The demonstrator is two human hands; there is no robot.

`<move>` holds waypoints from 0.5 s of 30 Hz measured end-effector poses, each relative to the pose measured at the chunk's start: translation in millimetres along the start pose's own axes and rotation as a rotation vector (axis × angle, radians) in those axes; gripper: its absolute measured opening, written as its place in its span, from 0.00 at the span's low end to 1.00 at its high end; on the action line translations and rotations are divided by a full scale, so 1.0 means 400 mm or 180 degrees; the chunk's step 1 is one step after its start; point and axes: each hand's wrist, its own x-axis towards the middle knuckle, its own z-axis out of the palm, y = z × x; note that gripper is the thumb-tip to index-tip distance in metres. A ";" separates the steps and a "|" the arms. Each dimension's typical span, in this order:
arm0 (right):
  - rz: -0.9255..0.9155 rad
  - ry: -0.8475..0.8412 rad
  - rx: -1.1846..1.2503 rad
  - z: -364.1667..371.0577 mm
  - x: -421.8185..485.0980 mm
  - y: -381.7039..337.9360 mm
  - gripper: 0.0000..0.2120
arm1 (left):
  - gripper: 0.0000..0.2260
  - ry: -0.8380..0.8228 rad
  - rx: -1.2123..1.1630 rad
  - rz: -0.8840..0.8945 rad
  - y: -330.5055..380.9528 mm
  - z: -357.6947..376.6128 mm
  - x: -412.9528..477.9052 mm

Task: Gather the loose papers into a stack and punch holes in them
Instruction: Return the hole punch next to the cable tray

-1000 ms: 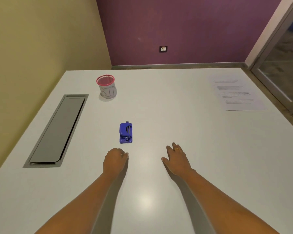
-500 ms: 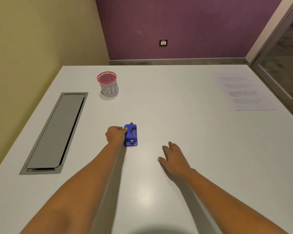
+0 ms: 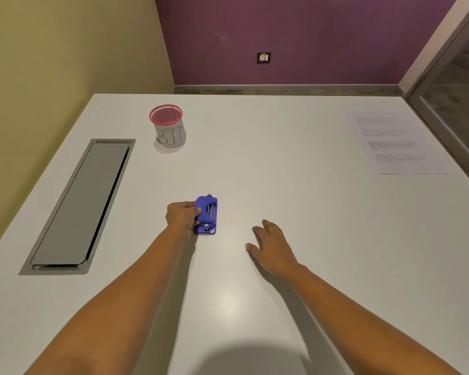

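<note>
A white table [image 3: 282, 158] fills the corner, with a grey hatch [image 3: 79, 207] sunk into its left side. An olive-yellow wall [image 3: 65, 50] meets a purple wall [image 3: 309, 28] bearing a small socket plate [image 3: 263, 57]. At right stands what may be a grey-framed glass door [image 3: 458, 85]. Soft glare [image 3: 228, 299] lies on the tabletop.

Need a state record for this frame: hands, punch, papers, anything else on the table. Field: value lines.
left hand: grips the hole punch from its left side
right hand: rests on the table, fingers spread, holds nothing
hole punch: blue, on the table near the middle
papers: printed sheets, slightly offset, far right of the table, apart from both hands
mesh cup: red rim, labelled BIN, far left
cable hatch: grey, lid down, left side
stage: punch in hand, papers not yet gathered
</note>
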 end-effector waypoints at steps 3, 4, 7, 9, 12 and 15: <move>0.0000 0.0002 0.0048 -0.003 0.000 0.000 0.25 | 0.14 -0.0023 -0.0094 -0.0045 -0.003 0.004 -0.007; -0.0006 0.0029 0.0095 -0.003 0.000 -0.001 0.24 | 0.14 -0.0067 -0.0238 -0.0113 -0.002 0.005 -0.010; -0.0011 0.0265 0.0566 -0.008 0.004 -0.019 0.18 | 0.15 -0.0278 -0.0799 -0.0446 0.000 -0.003 -0.022; 0.0158 0.0374 0.1222 -0.013 0.007 -0.046 0.15 | 0.15 -0.0535 -0.1118 -0.0621 -0.003 -0.008 -0.035; 0.0484 0.0078 0.2390 -0.024 0.011 -0.098 0.14 | 0.16 -0.0924 -0.1537 -0.0799 -0.014 -0.003 -0.057; 0.0498 -0.0399 0.3133 -0.029 0.007 -0.140 0.14 | 0.16 -0.1109 -0.1761 -0.0809 -0.025 0.015 -0.083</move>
